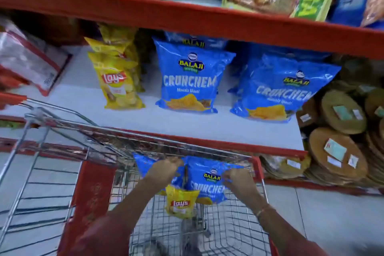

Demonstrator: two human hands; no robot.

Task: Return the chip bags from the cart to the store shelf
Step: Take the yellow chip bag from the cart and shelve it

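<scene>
Inside the wire cart point(239, 226), both my hands grip chip bags. My left hand point(163, 169) is closed on the top of a blue bag point(143, 165) that is mostly hidden behind it. My right hand point(236, 176) pinches the upper right corner of a blue Balaji Crunchem bag point(205, 185). A small yellow Lay's bag point(179, 203) lies just below them in the cart. On the white shelf point(187, 124) above stand yellow Lay's bags point(118, 81) and two stacks of blue Crunchem bags point(190, 77) point(282, 91).
A second wire cart point(41, 172) with red trim sits to the left. Round papad packs point(336, 151) are stacked at the shelf's right end. A red-edged clear pack point(29, 62) lies at the left. The red upper shelf point(187, 18) carries more snack bags.
</scene>
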